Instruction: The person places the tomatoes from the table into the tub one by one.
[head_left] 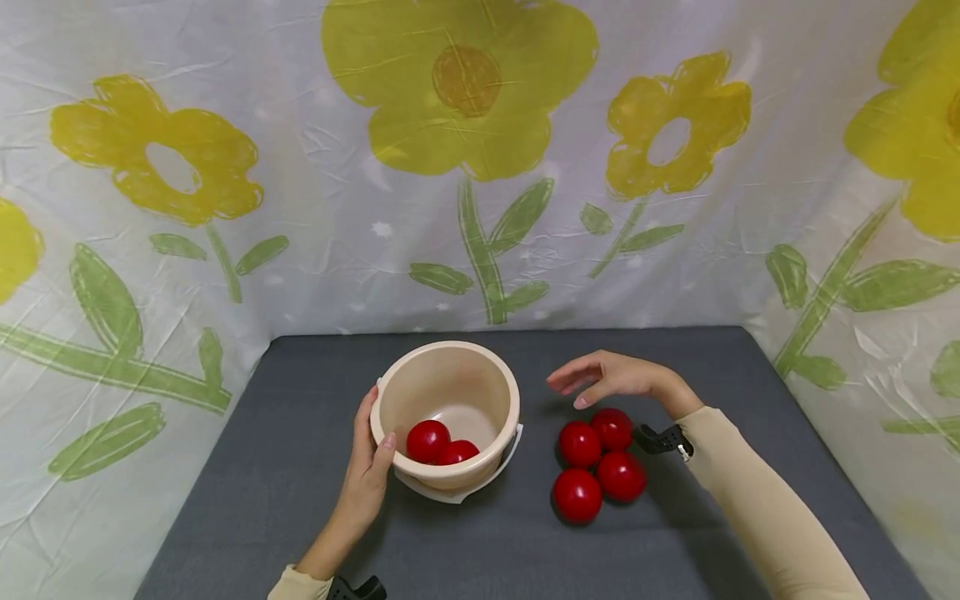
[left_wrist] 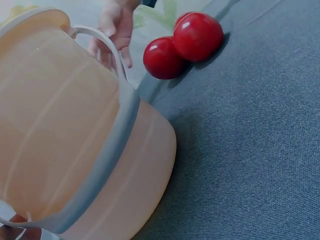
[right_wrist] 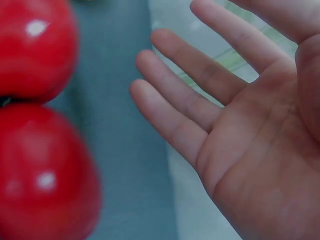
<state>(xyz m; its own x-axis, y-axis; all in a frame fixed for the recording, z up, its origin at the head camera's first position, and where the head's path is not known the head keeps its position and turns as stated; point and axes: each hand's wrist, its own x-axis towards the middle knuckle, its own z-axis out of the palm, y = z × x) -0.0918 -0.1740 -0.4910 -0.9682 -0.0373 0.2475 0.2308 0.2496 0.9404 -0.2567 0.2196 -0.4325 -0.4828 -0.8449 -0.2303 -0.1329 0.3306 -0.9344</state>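
Head view showed the left hand (head_left: 365, 475) curled against the rim of the cream bowl (head_left: 480, 379), thumb hooked on the lip, seemingly steadying it. The right hand (head_left: 611, 379) hovered empty, fingers loosely spread, above four red balls (head_left: 598, 465) clustered on the grey table (head_left: 300, 500); two more balls (head_left: 441, 443) lay inside the bowl.

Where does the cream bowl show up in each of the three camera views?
Head: the bowl sits centre-low on the grey table, the left hand holding its rim.
Left wrist: it fills the left half of the picture.
Right wrist: not in view; only the open right hand.
Shared landmark: the red balls on the table.
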